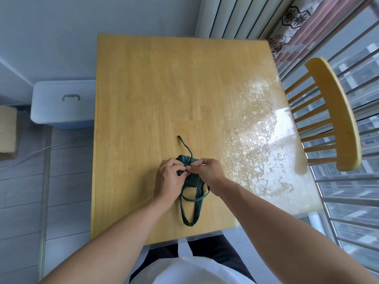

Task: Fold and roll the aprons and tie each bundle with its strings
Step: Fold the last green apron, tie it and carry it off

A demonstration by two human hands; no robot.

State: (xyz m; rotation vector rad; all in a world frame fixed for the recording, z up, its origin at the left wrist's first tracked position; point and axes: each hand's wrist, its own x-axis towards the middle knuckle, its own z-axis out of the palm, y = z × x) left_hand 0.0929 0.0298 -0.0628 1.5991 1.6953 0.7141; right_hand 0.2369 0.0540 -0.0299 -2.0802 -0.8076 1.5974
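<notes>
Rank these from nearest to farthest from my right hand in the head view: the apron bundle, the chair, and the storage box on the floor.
From the right hand:
1. Apron bundle, touching, under the fingers.
2. Chair, off to the right by the window.
3. Storage box, on the floor past the table's left edge.

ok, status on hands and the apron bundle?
Left hand and right hand both pinching strings over rolled green apron. Knot not finished. Table, nothing blocking.

Both forearms are bare to the elbow (no sleeves, watch or rings show), the left hand (168,177) and right hand (207,173) ungloved; a white top (194,271) above dark trousers (215,249).
</notes>
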